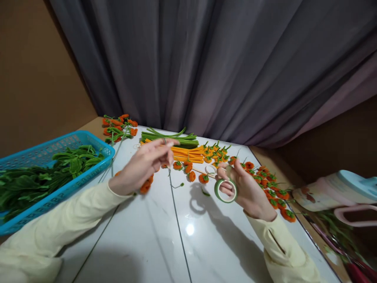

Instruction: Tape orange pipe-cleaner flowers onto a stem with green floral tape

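From the head camera, with twelve o'clock at the dark curtain [188, 59] behind the white tabletop [159, 236], the right hand [243, 188] is at two o'clock, palm turned inward, its bent fingers gripping a roll of green tape [226, 200] above the surface. The left hand [150, 159] is at ten o'clock, fingers partly curled and thumb near them; whether it pinches anything is impossible to tell. A thin stem with a green bud [182, 184] shows just beneath its fingertips. At twelve are green stems [179, 140] with orange-yellow strips [188, 154] in front, and at one, small yellow flowers [217, 154]. Orange flowers [264, 182] spread around two o'clock. A blue basket [109, 152] of green leaves [78, 159] sits at nine to ten, and a lidded cup [321, 188] at three.
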### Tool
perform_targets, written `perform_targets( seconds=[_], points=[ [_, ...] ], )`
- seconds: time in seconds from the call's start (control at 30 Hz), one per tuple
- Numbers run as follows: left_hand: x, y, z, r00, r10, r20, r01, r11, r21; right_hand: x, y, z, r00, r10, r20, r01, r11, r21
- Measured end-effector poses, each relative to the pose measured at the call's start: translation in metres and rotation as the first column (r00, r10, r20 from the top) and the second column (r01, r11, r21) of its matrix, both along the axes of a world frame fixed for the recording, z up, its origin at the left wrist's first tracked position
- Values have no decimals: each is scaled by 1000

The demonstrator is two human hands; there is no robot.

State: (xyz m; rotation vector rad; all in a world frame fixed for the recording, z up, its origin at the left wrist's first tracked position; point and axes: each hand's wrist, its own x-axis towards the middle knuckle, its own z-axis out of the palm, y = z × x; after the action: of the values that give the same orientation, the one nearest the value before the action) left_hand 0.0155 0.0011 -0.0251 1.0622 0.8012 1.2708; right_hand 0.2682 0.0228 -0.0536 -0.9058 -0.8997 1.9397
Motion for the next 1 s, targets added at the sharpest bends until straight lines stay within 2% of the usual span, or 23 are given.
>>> perform_targets(
  seconds=[0.07,0.13,0.17,0.23,0.3,0.33,0.37,0.4,0.43,0.47,0.5,0.53,0.6,0.63,0.73,0.83,1.0],
  points=[
    [-11,8,32,994,82,66,-91,984,150,4,-1,9,997,-44,55,40,996,76],
    [-21,13,65,984,138,110,-158,965,208,9,-3,16,986,-96,138,72,983,170],
    [-25,15,80,987,126,97,-145,962,231,11,-5,18,975,-126,184,85,973,213],
    [-29,14,99,999,43,-5,-40,963,266,15,-9,17,942,-182,281,102,955,279],
    [-27,6,102,985,-58,-163,98,964,248,16,-15,9,902,-181,393,57,950,308],
    [-24,1,96,957,-120,-266,178,963,205,16,-18,3,878,-150,455,2,951,310],
    [-19,-7,86,897,-224,-382,292,947,131,16,-22,-4,853,-104,512,-68,949,307],
    [-14,-14,73,812,-322,-488,366,931,-4,15,-25,-12,831,-38,556,-154,944,294],
    [-7,-23,57,703,-434,-564,443,887,-130,13,-29,-20,808,40,588,-239,934,266],
    [-1,-31,40,572,-540,-618,530,818,-224,12,-33,-27,785,101,611,-302,924,235],
    [5,-38,23,456,-597,-660,581,761,-287,10,-38,-33,769,175,614,-364,910,196],
    [10,-45,6,378,-604,-702,612,732,-300,9,-42,-38,763,248,597,-414,897,157],
    [18,-54,-23,310,-563,-766,650,714,-262,6,-50,-44,765,344,545,-475,872,117],
    [21,-57,-35,303,-578,-758,659,701,-271,5,-54,-46,771,367,520,-487,866,111],
    [27,-57,-59,365,-618,-696,624,717,-311,4,-59,-49,789,398,468,-494,864,99],
    [31,-51,-72,452,-688,-568,575,711,-404,2,-58,-53,813,427,395,-495,865,84],
    [36,-43,-87,610,-699,-374,527,710,-467,-2,-55,-58,874,386,296,-421,905,63]
  ],
)
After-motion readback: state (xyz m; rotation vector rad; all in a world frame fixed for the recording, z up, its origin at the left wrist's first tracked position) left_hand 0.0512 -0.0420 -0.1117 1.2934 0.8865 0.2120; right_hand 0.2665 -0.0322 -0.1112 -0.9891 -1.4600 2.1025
